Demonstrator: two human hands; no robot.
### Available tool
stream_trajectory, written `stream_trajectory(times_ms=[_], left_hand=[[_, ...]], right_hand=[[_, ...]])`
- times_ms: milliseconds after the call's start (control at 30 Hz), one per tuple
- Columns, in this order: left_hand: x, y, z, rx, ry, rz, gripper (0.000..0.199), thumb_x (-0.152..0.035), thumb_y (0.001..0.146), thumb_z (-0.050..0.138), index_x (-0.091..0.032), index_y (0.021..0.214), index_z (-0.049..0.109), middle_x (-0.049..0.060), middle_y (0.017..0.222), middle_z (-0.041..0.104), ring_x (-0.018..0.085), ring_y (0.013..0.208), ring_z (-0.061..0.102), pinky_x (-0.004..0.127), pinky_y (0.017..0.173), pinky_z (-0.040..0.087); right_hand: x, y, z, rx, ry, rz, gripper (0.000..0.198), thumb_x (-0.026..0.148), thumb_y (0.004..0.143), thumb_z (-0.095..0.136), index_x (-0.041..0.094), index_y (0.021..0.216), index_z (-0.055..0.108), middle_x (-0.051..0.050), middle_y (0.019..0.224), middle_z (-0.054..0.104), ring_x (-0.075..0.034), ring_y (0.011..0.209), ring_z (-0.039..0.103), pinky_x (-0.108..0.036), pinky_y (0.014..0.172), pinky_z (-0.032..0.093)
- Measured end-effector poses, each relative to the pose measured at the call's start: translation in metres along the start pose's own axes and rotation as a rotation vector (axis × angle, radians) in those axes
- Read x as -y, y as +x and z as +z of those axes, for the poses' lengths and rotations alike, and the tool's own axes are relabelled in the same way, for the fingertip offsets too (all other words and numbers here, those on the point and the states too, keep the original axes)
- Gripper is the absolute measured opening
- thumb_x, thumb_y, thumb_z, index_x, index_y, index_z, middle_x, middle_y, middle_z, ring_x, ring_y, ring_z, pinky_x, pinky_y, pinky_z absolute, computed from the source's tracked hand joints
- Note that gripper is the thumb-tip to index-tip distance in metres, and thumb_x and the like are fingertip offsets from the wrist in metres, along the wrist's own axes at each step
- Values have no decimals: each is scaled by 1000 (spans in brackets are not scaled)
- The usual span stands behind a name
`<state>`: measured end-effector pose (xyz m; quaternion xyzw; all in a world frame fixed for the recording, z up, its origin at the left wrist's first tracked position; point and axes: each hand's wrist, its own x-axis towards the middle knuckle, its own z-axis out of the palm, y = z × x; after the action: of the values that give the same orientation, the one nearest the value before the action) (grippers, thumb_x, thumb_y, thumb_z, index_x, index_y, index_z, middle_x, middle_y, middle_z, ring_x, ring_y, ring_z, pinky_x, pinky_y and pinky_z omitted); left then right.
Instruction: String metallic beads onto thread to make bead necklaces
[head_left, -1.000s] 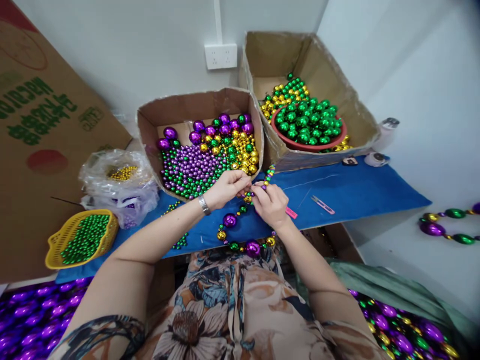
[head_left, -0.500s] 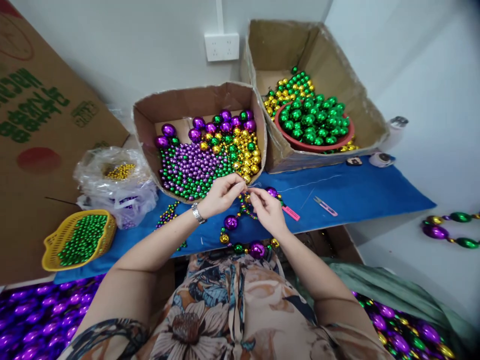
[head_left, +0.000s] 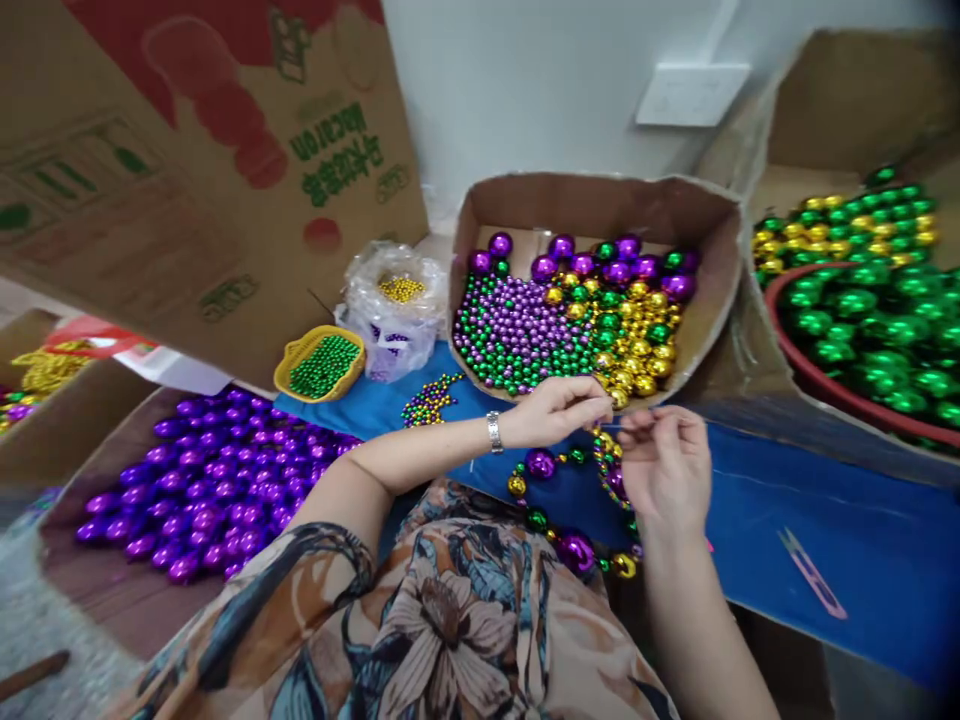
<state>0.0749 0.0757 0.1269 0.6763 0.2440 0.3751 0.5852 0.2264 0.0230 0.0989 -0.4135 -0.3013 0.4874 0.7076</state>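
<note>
My left hand (head_left: 562, 410), with a watch on its wrist, is closed in a pinch at the near edge of the bead box. My right hand (head_left: 667, 465) is just to the right, its thumb and fingertips pinched together. A fine pale thread (head_left: 612, 428) runs across the small gap between the two hands. Below them a strand of purple, green and gold beads (head_left: 576, 550) loops down over the table's front edge, and part of it is hidden behind my right hand. Pink thread snips (head_left: 814, 575) lie on the blue cloth (head_left: 757, 520) to the right.
A cardboard box (head_left: 592, 190) of mixed beads stands behind my hands. To its right, another box holds a red basin (head_left: 787, 340) of green beads. Leftward are a yellow basket (head_left: 289, 372), bagged beads (head_left: 394, 300), a short bead strand (head_left: 429, 402) and a box of purple beads (head_left: 202, 480).
The view has swung to the left, bringing the purple-bead box further in. My hands have drawn slightly apart, and my right hand has turned upward with thread showing between them.
</note>
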Motion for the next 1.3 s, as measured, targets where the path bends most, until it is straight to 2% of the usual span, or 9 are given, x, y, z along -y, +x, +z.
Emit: stream_trajectory(times_ms=[133,233,400,500,633,800,933,1100,1300], left_hand=[[4,-2,-6,-36,-238,-160,34,-46,84,61,-15,72,58,1,68,59,7,57,49,21,54,40],[5,0,-10,-48,-278,-260,34,-47,81,67,-14,77,61,2,73,63,6,58,51,20,55,43],[5,5,-15,-57,-253,-213,23,-32,79,73,-20,98,66,3,89,68,10,69,61,23,61,53],[3,5,-14,-89,-171,-177,18,-29,82,69,-22,98,65,4,90,69,14,75,64,25,62,56],[0,2,-9,-117,-26,-153,18,-32,83,67,-20,94,60,5,91,66,15,81,66,24,62,57],[0,6,-6,-127,130,-118,28,-30,84,63,-19,105,49,3,86,65,11,69,64,21,59,54],[-1,13,-7,-102,160,-149,57,-24,82,63,-17,131,35,0,78,64,10,58,60,22,55,49],[-3,18,-6,-53,341,-90,74,-29,83,65,-15,145,26,1,77,65,10,60,57,22,55,43],[-6,26,-6,-91,353,-125,57,-28,86,61,-14,137,40,-3,64,59,9,54,53,22,53,39]], right_hand=[[-6,1,3,59,-26,-6,28,44,79,72,23,81,52,8,56,45,-7,52,48,-18,51,42],[-12,0,0,85,-196,-44,25,46,84,66,24,87,55,5,62,53,-8,53,52,-20,51,44],[-9,7,-9,196,-412,-194,21,43,89,59,22,92,61,-2,103,63,-6,60,58,-26,62,52],[-1,10,-9,275,-463,-256,18,39,91,57,22,92,62,-6,131,52,-4,59,59,-28,63,54],[10,13,-6,350,-561,-290,17,37,92,54,22,92,61,-7,148,40,-3,59,60,-31,63,56],[18,9,-5,383,-753,-464,12,32,92,54,23,93,63,-6,143,46,-15,86,66,-37,73,58],[16,6,-5,450,-848,-629,10,25,91,54,24,95,64,-6,127,59,-20,106,62,-41,86,56],[12,8,-4,409,-800,-488,14,32,94,51,24,96,63,-7,128,58,-14,80,65,-35,68,58],[4,5,-1,273,-629,-389,16,35,94,51,21,92,59,-8,133,51,-4,58,59,-30,64,56]])
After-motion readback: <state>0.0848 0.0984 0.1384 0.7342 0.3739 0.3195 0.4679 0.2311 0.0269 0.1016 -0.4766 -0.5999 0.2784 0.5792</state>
